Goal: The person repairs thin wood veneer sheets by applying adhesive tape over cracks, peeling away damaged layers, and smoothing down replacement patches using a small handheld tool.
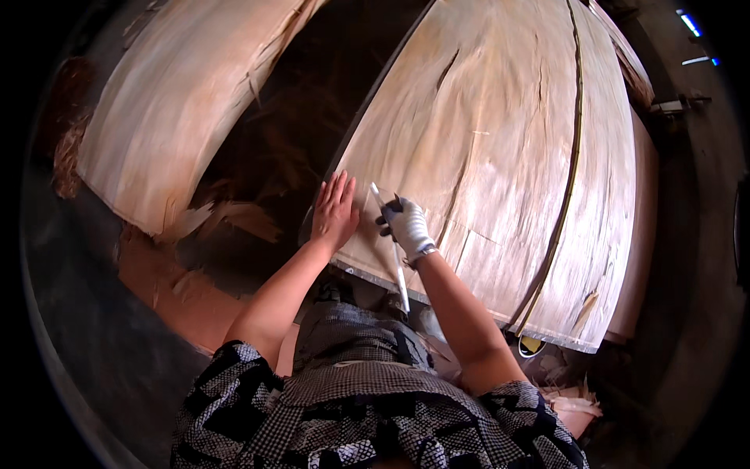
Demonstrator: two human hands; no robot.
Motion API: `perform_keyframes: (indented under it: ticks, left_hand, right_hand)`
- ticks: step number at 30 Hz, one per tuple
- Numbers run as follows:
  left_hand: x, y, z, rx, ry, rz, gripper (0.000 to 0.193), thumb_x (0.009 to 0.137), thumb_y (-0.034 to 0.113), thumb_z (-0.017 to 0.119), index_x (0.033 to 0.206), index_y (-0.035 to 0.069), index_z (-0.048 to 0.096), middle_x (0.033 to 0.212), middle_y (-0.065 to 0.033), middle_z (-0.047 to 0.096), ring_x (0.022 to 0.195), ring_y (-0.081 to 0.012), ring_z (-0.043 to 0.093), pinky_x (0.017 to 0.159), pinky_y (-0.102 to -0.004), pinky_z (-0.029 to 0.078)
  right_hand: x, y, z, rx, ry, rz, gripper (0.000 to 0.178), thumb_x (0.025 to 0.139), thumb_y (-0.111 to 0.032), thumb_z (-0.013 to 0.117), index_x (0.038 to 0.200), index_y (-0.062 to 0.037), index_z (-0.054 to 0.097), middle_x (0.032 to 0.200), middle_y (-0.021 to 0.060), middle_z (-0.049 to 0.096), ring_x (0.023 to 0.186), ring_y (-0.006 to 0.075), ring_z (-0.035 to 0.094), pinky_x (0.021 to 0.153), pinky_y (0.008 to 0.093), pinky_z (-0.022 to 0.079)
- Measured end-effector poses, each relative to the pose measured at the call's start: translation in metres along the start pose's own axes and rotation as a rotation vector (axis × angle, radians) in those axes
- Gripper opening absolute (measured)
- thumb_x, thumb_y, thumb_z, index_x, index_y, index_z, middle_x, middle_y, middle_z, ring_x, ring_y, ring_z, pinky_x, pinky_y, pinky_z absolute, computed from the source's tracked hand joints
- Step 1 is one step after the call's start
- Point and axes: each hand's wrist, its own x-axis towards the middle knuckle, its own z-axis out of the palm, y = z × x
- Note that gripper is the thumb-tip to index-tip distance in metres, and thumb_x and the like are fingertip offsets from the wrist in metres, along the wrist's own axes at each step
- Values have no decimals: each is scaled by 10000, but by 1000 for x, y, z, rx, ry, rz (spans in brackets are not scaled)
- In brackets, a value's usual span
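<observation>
A large pale wood veneer sheet (508, 156) lies in front of me, cracked in places, with a dark seam running down its right side. My left hand (334, 213) is bare and rests flat with fingers spread on the sheet's near left edge. My right hand (406, 225) wears a white glove and grips a long thin blade (391, 242) that points up over the veneer, while its other end reaches down past my wrist.
A second stack of veneer sheets (180, 102) lies to the left, with torn scraps (226, 217) at its near edge. A dark gap (312, 102) separates the two stacks. More scraps (570, 399) lie below the sheet at the right.
</observation>
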Motion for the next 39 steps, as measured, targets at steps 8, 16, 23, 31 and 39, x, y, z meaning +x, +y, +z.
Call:
perform_keyframes:
  ticks: [8, 16, 23, 31, 39]
  left_hand:
    - [28, -29, 1, -131, -248, 405, 569, 753, -10, 469, 1308, 31, 352, 1395, -110, 323, 1306, -247, 291, 1093, -376, 203]
    - [57, 39, -6, -122, -219, 455, 419, 827, 114, 478, 1232, 10, 462, 1305, -128, 450, 1272, -218, 352, 1083, -401, 200]
    - [43, 45, 9, -94, -339, 563, 417, 810, 103, 523, 1220, 39, 481, 1320, -107, 430, 1271, -243, 345, 1069, -417, 235]
    - [54, 127, 24, -138, -280, 426, 425, 822, 104, 500, 1242, 50, 469, 1368, -117, 370, 1303, -241, 292, 1090, -412, 172]
    - [51, 172, 64, -110, -419, 829, 471, 834, 192, 515, 1252, -7, 427, 1373, -133, 360, 1297, -263, 302, 1090, -387, 198]
  right_hand:
    - [28, 16, 30, -562, 279, -150, 178, 782, -193, 579, 860, -40, 627, 781, 205, 631, 755, 342, 622, 677, 418, 485]
    - [22, 54, -42, -325, 386, 43, 162, 808, -148, 608, 849, 8, 625, 691, 127, 637, 542, 194, 604, 480, 328, 475]
    - [-19, 46, -79, -594, 464, -84, 129, 782, -152, 579, 830, -37, 610, 780, 185, 631, 722, 325, 625, 641, 403, 499]
    - [-59, 69, -151, 250, 459, 193, 107, 818, -139, 606, 826, -33, 593, 677, 65, 647, 443, 119, 532, 372, 254, 365]
    - [-51, 108, -145, -144, 547, -6, 154, 747, -160, 633, 844, -41, 622, 766, 168, 639, 708, 306, 617, 654, 378, 477]
